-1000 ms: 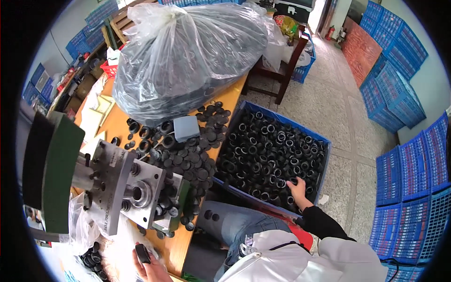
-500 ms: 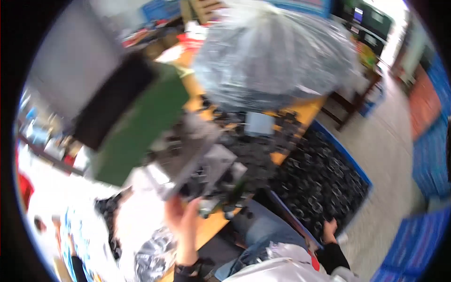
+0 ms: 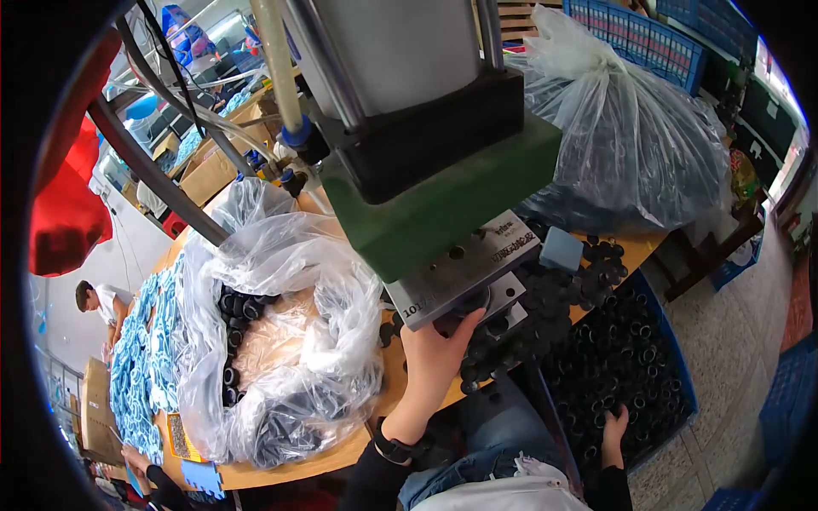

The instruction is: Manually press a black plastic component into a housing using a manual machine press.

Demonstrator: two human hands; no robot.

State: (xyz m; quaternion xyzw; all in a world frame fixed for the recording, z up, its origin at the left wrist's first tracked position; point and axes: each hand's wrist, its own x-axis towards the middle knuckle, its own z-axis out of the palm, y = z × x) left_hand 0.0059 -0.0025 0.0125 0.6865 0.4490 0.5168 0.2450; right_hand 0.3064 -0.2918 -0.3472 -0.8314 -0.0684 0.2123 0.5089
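My left hand [image 3: 434, 353] reaches to the front of a metal die [image 3: 464, 272] under the green plate [image 3: 443, 204] of a press. Its thumb and fingers curl around a dark piece at the die's edge; the fingertips are partly hidden, so I cannot make out what they hold. Down at the right, my right hand [image 3: 613, 433] is in a blue crate [image 3: 687, 375] full of black rings [image 3: 635, 341]. Its fingers close on a black ring, partly hidden among the others.
Black rubber pieces [image 3: 545, 298] lie heaped beside the die with a light blue block [image 3: 561, 249]. A large tied clear bag [image 3: 630, 145] stands behind. To the left, an opened plastic bag [image 3: 332, 383] holds black parts. Another person [image 3: 102, 307] sits by light blue pieces [image 3: 149, 366].
My view has swung to the left and grown sharper, so the press now stands nearer the middle. My left hand is now closer in at the die. My right hand stays in the crate.
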